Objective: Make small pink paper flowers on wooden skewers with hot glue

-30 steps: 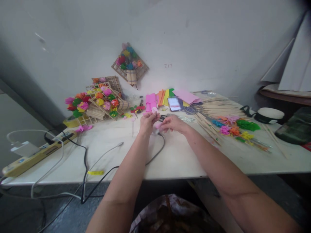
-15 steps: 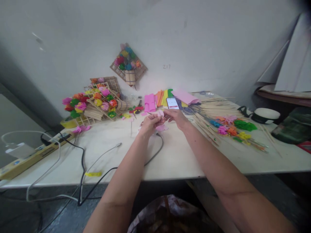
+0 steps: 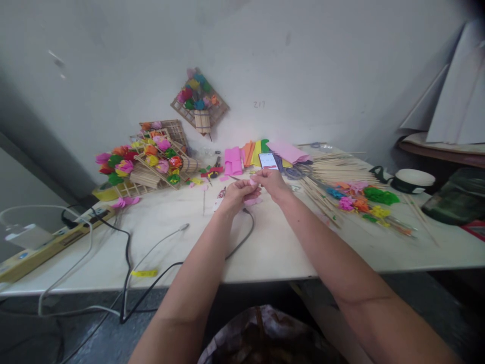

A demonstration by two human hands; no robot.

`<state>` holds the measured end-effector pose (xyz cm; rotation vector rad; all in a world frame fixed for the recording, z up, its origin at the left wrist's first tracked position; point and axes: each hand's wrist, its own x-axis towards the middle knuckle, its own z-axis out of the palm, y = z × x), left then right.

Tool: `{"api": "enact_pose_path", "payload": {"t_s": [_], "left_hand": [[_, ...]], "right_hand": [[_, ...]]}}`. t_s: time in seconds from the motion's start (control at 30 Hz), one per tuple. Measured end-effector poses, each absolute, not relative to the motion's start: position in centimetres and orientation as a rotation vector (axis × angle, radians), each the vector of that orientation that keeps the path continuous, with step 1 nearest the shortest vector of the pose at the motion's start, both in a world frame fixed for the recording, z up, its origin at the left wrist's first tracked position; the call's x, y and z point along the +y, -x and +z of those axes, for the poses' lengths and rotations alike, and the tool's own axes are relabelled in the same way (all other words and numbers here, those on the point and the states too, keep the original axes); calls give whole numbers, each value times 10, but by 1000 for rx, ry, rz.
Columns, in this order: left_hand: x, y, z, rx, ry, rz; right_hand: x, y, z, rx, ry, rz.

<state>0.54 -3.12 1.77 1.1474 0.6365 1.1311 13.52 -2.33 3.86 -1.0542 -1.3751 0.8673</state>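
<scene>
Over the middle of the table my left hand [image 3: 238,195] and my right hand [image 3: 272,183] meet, fingertips almost together. Both pinch a small piece of pale pink paper [image 3: 252,180], mostly covered by the fingers. More pale pink paper [image 3: 256,201] lies just beneath the hands. Partly hidden behind my left hand is a flat white thing with a red pattern [image 3: 221,194], and a black cable [image 3: 250,230] ends close to it. A phone with a lit screen [image 3: 268,161] rests right behind my right hand.
Bamboo frames with paper flowers [image 3: 151,156] are heaped at left, near a power strip [image 3: 56,242] with trailing cables. Folded bright pink paper [image 3: 234,161] lies at the back. Thin bamboo sticks [image 3: 333,169], loose paper flowers [image 3: 359,202] and a dark green container [image 3: 456,197] stand at right.
My right hand has moved left and closed its fingers on the pink paper beside my left hand. The paper is now more covered.
</scene>
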Motion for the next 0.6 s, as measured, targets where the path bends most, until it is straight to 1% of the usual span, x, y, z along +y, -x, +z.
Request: {"api": "enact_pose_path", "payload": {"t_s": [0.1,0.4,0.6], "left_hand": [[-32,-7,18,697,-1152,1126],[-29,-5,15,699,-1143,1125],[-30,3,24,690,-1078,1213]], "right_hand": [[-22,-135,38,-1373,1073,823],[-22,-134,39,-1338,1058,868],[-21,-139,36,-1328,1065,925]]}}
